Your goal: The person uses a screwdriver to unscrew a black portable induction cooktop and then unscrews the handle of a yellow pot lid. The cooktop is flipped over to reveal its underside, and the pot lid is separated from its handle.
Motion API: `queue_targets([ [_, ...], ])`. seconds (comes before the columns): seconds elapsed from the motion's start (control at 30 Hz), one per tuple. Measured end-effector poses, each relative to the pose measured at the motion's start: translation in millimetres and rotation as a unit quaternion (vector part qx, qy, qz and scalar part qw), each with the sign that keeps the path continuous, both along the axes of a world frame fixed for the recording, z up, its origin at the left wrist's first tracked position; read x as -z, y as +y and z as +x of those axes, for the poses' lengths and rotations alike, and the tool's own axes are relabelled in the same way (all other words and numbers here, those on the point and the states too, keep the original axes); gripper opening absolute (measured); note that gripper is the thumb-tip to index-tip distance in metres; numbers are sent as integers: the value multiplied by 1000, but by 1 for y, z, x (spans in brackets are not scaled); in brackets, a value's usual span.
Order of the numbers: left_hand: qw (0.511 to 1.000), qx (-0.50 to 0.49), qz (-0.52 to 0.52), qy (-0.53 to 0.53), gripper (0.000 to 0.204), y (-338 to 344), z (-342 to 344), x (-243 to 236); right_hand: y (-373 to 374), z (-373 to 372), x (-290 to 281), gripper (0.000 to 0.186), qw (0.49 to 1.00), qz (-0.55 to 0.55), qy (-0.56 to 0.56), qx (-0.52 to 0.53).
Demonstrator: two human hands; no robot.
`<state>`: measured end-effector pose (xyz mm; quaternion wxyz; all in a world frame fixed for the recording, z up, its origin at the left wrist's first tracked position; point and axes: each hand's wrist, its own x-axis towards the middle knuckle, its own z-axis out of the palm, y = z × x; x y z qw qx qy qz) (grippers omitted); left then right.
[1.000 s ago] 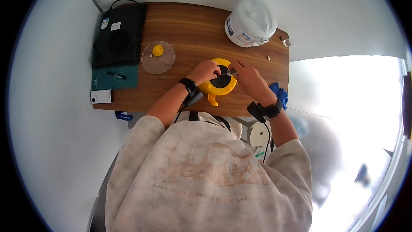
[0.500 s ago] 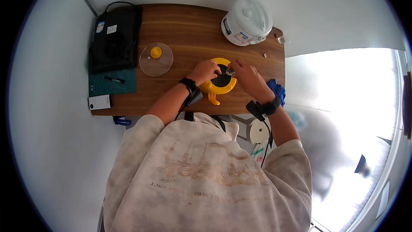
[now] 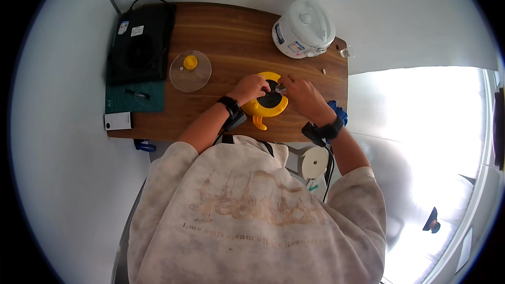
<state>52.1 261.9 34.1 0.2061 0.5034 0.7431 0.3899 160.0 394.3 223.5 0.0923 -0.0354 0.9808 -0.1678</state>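
Note:
A round yellow plastic piece (image 3: pixel 273 111) with a black centre (image 3: pixel 269 100) and a small curved tab on its near side lies on the table in front of me. My left hand (image 3: pixel 252 89) is over its left part, fingers pinched together at the black centre; what they hold, if anything, is too small to make out. From the right, my right hand (image 3: pixel 301 93) closes on a small silvery, partly clear piece (image 3: pixel 280 89) above the black centre. The fingertips of both hands nearly meet there. Dark bands circle both wrists.
A clear round lid (image 3: pixel 184 80) with a yellow knob (image 3: pixel 190 62) lies left. Beyond it sits a black appliance (image 3: pixel 139 47) near a green mat (image 3: pixel 152 102), pen (image 3: pixel 138 94) and white box (image 3: pixel 118 121). A white rice cooker (image 3: pixel 303 29) stands far right; blue cloth (image 3: pixel 338 111) lies near right.
The whole view has shifted slightly. Both hands stay at the black centre of the yellow piece, with little visible movement of the fingers.

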Motion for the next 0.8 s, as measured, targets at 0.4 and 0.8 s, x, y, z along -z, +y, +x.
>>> queue_targets([
  [0.4, 1000, 27, -6, -13, 27, 2, -2, -2, 13, 6, 8, 21, 996, 41, -56, -51],
  [0.8, 998, 36, -42, -31, 42, -1, 2, -7, 13, -6, 3, 26, 988, 64, -119, -72],
])
